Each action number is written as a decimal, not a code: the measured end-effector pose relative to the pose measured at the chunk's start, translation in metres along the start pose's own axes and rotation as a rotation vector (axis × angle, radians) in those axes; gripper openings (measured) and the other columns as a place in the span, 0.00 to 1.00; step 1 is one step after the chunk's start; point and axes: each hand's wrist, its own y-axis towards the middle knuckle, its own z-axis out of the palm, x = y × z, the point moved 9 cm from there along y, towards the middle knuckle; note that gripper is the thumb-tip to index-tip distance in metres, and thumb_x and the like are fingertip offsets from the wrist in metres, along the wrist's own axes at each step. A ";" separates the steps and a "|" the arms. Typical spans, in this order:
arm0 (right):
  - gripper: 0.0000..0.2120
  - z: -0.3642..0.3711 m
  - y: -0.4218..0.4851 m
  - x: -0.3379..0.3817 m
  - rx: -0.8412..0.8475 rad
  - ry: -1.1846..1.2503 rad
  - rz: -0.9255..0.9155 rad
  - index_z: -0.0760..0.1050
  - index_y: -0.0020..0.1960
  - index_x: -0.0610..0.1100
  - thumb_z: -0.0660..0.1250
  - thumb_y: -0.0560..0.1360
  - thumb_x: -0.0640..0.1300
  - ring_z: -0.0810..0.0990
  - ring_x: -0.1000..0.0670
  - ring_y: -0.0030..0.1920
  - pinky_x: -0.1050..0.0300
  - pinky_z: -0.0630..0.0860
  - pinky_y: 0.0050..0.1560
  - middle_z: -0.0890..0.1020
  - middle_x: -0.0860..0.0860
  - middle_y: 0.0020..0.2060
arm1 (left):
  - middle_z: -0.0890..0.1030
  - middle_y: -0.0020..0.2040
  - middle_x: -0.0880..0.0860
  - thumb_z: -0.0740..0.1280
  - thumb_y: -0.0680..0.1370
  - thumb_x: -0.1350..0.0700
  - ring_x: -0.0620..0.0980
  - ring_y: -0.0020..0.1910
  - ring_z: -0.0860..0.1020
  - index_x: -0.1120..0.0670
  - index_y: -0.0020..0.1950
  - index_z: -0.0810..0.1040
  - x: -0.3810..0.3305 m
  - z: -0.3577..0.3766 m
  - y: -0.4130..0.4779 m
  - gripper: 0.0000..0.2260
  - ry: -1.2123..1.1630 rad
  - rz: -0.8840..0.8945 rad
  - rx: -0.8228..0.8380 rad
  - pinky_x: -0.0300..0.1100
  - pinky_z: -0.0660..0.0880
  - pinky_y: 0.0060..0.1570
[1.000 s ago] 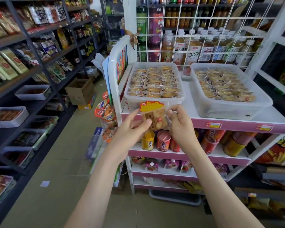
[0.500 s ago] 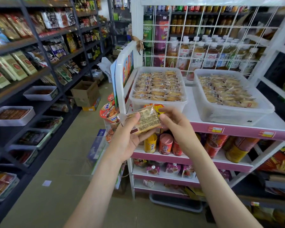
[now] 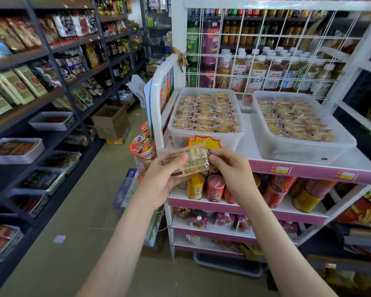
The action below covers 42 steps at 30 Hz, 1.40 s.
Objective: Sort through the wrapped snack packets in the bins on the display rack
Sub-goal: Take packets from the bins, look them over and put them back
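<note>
The left hand [image 3: 159,181] cradles a flat, crinkly clear-wrapped snack packet [image 3: 193,162], printed back up, near the display rack [image 3: 308,170]. The right hand [image 3: 229,168] pinches its right end. Farther right, translucent plastic bins [image 3: 298,151] hold more packets. The packet's print is unreadable.

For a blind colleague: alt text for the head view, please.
A left hand and right hand hold one snack packet before a display rack. Its top shelf carries a left bin and right bin of similar packets.
</note>
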 end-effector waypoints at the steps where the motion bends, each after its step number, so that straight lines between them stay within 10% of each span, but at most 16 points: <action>1: 0.13 -0.001 0.000 -0.002 -0.019 0.013 0.005 0.80 0.44 0.47 0.63 0.77 0.31 0.78 0.62 0.34 0.69 0.74 0.38 0.82 0.57 0.34 | 0.84 0.54 0.58 0.69 0.71 0.60 0.54 0.53 0.83 0.61 0.59 0.77 0.001 0.000 0.000 0.17 -0.007 0.000 0.005 0.48 0.81 0.50; 11: 0.07 -0.020 0.005 -0.035 -0.209 0.136 0.153 0.82 0.49 0.43 0.66 0.77 0.37 0.72 0.47 0.35 0.54 0.67 0.35 0.84 0.47 0.39 | 0.83 0.54 0.56 0.69 0.75 0.68 0.53 0.53 0.82 0.52 0.57 0.76 -0.008 -0.011 0.001 0.16 0.182 0.206 -0.166 0.45 0.81 0.48; 18: 0.07 -0.019 0.005 -0.039 -0.212 0.227 0.167 0.81 0.51 0.41 0.64 0.78 0.36 0.80 0.51 0.39 0.64 0.74 0.35 0.85 0.45 0.43 | 0.82 0.54 0.53 0.71 0.75 0.64 0.50 0.54 0.82 0.49 0.65 0.73 -0.015 -0.007 -0.001 0.22 0.283 0.308 -0.209 0.52 0.80 0.54; 24: 0.18 0.000 -0.003 0.026 -0.139 -0.582 -0.371 0.72 0.65 0.49 0.66 0.76 0.38 0.71 0.58 0.56 0.69 0.67 0.58 0.76 0.56 0.56 | 0.76 0.63 0.51 0.74 0.73 0.57 0.49 0.59 0.78 0.42 0.64 0.73 -0.029 -0.009 0.001 0.23 0.345 0.364 -0.300 0.54 0.77 0.58; 30: 0.36 0.043 0.012 0.039 0.106 -0.520 -0.359 0.56 0.75 0.51 0.70 0.73 0.55 0.59 0.64 0.70 0.69 0.55 0.71 0.63 0.61 0.69 | 0.80 0.54 0.34 0.65 0.78 0.47 0.33 0.56 0.77 0.39 0.61 0.75 -0.069 0.035 0.005 0.12 0.434 0.442 -0.093 0.37 0.74 0.56; 35: 0.22 0.023 0.052 0.054 -0.042 -0.179 -0.285 0.65 0.64 0.52 0.70 0.75 0.40 0.77 0.57 0.58 0.55 0.76 0.61 0.75 0.56 0.58 | 0.72 0.70 0.39 0.51 0.75 0.28 0.41 0.70 0.69 0.37 0.69 0.72 -0.081 0.060 0.021 0.27 0.568 0.401 0.128 0.51 0.65 0.71; 42: 0.07 -0.019 0.111 0.051 -0.082 -0.195 -0.121 0.75 0.55 0.51 0.66 0.78 0.45 0.81 0.45 0.54 0.39 0.79 0.54 0.82 0.45 0.53 | 0.75 0.66 0.45 0.46 0.64 0.19 0.39 0.65 0.73 0.40 0.69 0.69 -0.084 0.053 0.050 0.42 0.690 0.389 0.164 0.36 0.68 0.66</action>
